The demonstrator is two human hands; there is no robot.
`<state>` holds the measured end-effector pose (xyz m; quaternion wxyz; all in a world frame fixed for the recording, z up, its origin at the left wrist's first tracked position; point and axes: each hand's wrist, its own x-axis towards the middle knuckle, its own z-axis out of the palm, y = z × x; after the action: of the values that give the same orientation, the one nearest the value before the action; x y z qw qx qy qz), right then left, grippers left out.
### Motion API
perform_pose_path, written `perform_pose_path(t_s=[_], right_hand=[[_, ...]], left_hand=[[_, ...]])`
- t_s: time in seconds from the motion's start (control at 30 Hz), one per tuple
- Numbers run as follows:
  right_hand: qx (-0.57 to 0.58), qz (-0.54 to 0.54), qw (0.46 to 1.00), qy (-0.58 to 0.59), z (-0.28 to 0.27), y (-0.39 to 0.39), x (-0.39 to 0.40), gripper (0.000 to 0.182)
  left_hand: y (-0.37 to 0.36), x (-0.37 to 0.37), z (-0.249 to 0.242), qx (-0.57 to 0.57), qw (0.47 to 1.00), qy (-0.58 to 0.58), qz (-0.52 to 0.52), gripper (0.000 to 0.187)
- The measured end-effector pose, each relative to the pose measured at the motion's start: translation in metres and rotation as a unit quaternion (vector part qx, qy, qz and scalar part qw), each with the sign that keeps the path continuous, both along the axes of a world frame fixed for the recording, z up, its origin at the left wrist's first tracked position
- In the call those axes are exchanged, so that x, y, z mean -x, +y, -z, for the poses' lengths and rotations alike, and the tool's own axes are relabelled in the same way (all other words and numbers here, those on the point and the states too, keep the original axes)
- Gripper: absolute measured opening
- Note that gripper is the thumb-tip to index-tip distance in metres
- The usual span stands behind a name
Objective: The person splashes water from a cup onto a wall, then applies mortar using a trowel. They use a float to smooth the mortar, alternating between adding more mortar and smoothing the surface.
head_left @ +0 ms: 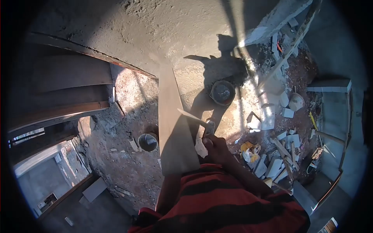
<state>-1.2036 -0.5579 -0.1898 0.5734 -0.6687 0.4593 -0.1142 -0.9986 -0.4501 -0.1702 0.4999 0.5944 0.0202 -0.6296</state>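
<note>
A long, flat board (pixel 173 132) stretches from close to my body up to the plastered wall surface. My left forearm (pixel 168 190) runs up to its near end, where the board hides my left hand. To the right of the board, my right hand (pixel 215 148) is closed around the handle of a trowel (pixel 193 118). The trowel's thin blade shows nearly edge-on, pointing left and overlapping the board in this view. A pale, rough-edged patch lies just left of my right hand. A dark bucket (pixel 222 93) with grey contents stands beyond that hand.
Wet-looking grey plaster (pixel 155 27) covers the wall ahead. Another bucket (pixel 148 142) sits on the dirt floor at left. Broken tiles and wood scraps (pixel 281 155) litter the right side, near a crumpled yellow-and-white bag (pixel 249 151). A long pole (pixel 289 50) slants at upper right.
</note>
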Motion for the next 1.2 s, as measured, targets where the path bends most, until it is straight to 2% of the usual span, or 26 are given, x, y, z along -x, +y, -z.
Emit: perform_pose_path(t_s=[0.07, 0.13, 0.23, 0.27, 0.33, 0.37, 0.43, 0.5, 0.57, 0.63, 0.67, 0.73, 0.77, 0.8, 0.83, 0.87, 0.97, 1.0, 1.03, 1.1, 1.13, 1.17, 1.2], right_hand=[[0.001, 0.028, 1.000, 0.006, 0.081, -0.029, -0.013, 0.028], [0.124, 0.012, 0.991, 0.047, 0.145, -0.041, -0.013, 0.027], [0.136, -0.086, 0.956, 0.246, 0.174, -0.085, 0.016, 0.026], [0.126, -0.085, 0.945, 0.289, 0.161, -0.105, 0.022, 0.027], [0.100, -0.129, 0.913, 0.373, 0.195, -0.125, 0.045, 0.030], [0.087, -0.176, 0.890, 0.410, 0.231, -0.137, 0.065, 0.030], [0.157, -0.183, 0.905, 0.349, 0.363, -0.149, 0.136, 0.029], [0.157, -0.253, 0.854, 0.428, 0.388, -0.200, 0.109, 0.027], [0.178, -0.195, 0.905, 0.334, 0.365, -0.245, 0.064, 0.028], [0.263, -0.184, 0.930, 0.177, 0.384, -0.266, 0.044, 0.034], [0.288, -0.216, 0.924, 0.128, 0.404, -0.277, 0.051, 0.035], [0.328, -0.269, 0.905, 0.027, 0.452, -0.298, 0.075, 0.036], [0.314, -0.312, 0.889, 0.117, 0.503, -0.309, 0.118, 0.032], [0.282, -0.390, 0.824, 0.299, 0.564, -0.321, 0.175, 0.030], [0.247, -0.491, 0.704, 0.450, 0.627, -0.332, 0.234, 0.032], [0.187, -0.362, 0.777, 0.480, 0.622, -0.332, 0.231, 0.032], [0.224, -0.357, 0.820, 0.388, 0.556, -0.317, 0.196, 0.037], [0.199, -0.383, 0.789, 0.437, 0.561, -0.319, 0.210, 0.035], [0.206, -0.490, 0.713, 0.458, 0.600, -0.328, 0.249, 0.031], [0.134, -0.481, 0.708, 0.499, 0.583, -0.350, 0.206, 0.027], [0.154, -0.494, 0.707, 0.482, 0.594, -0.356, 0.199, 0.029], [0.190, -0.461, 0.740, 0.451, 0.585, -0.364, 0.179, 0.028], [0.173, -0.343, 0.789, 0.480, 0.589, -0.371, 0.158, 0.029]], left_hand=[[-0.015, -0.004, 0.020, -0.006, 0.997, -0.060, 0.047, 0.035], [-0.030, -0.014, 0.047, -0.003, 0.987, -0.127, 0.098, 0.035], [-0.059, -0.036, 0.105, 0.017, 0.952, -0.245, 0.184, 0.035], [-0.069, -0.044, 0.128, 0.011, 0.943, -0.264, 0.201, 0.035], [-0.086, -0.051, 0.178, -0.048, 0.952, -0.237, 0.188, 0.035], [-0.087, -0.048, 0.203, -0.132, 0.968, -0.162, 0.140, 0.034], [-0.083, -0.035, 0.252, -0.148, 0.980, -0.105, 0.084, 0.035], [-0.082, -0.024, 0.308, -0.160, 0.985, -0.054, 0.027, 0.036], [-0.065, -0.006, 0.343, -0.175, 0.984, -0.026, 0.013, 0.039], [-0.075, 0.014, 0.355, -0.209, 0.977, -0.042, -0.016, 0.039], [-0.053, 0.024, 0.386, -0.224, 0.974, -0.023, -0.036, 0.042], [-0.025, 0.047, 0.415, -0.208, 0.976, -0.035, -0.051, 0.046], [-0.018, 0.058, 0.421, -0.196, 0.978, -0.039, -0.057, 0.048], [-0.018, 0.065, 0.430, -0.205, 0.977, -0.033, -0.047, 0.054], [-0.024, 0.075, 0.430, -0.209, 0.976, -0.036, -0.049, 0.054], [-0.035, 0.080, 0.428, -0.212, 0.975, -0.042, -0.048, 0.054], [-0.037, 0.096, 0.436, -0.241, 0.968, -0.031, -0.066, 0.054], [-0.042, 0.103, 0.442, -0.243, 0.968, -0.005, -0.059, 0.053], [-0.054, 0.107, 0.450, -0.258, 0.965, -0.038, -0.033, 0.053], [-0.071, 0.109, 0.462, -0.301, 0.946, -0.117, 0.009, 0.054], [-0.077, 0.108, 0.468, -0.294, 0.949, -0.113, 0.017, 0.055], [-0.080, 0.108, 0.468, -0.296, 0.950, -0.098, 0.027, 0.056], [-0.093, 0.109, 0.479, -0.284, 0.955, -0.079, 0.039, 0.056]])
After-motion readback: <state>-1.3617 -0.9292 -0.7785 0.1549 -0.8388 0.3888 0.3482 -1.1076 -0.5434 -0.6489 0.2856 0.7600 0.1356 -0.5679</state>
